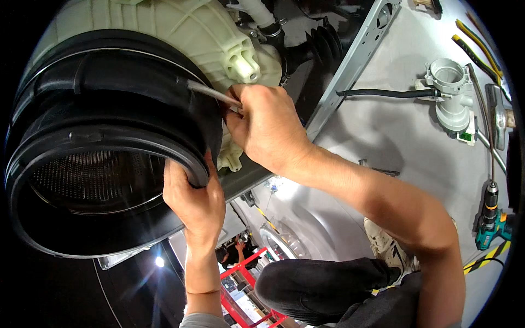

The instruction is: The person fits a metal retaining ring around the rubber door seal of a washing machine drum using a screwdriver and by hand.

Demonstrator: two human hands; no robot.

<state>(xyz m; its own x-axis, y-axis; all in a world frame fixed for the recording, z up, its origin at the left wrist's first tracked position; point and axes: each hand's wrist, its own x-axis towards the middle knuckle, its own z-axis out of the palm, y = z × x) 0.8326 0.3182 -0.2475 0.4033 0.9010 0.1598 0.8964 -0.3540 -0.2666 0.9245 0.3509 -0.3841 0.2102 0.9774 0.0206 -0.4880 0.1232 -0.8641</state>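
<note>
A black rubber door gasket (82, 126) rings a perforated steel drum (98, 177) on a pale plastic tub (199, 35), with a thin metal band running round its upper rear part. My left hand (194, 199) grips the gasket's front lip at its right side, fingers curled inside the opening. My right hand (268, 126) is closed on a thin metal rod-like tool (210, 93), whose far end meets the gasket just below the band at the upper right. The rod's handle end is hidden in my fingers.
A perforated metal frame (353, 54) runs beside the tub. On the right lie a grey pump housing (448, 109) with a hose, a hammer (495, 117), pliers and a teal drill (486, 224). My knee is below; a red frame (243, 268) and another person are farther down.
</note>
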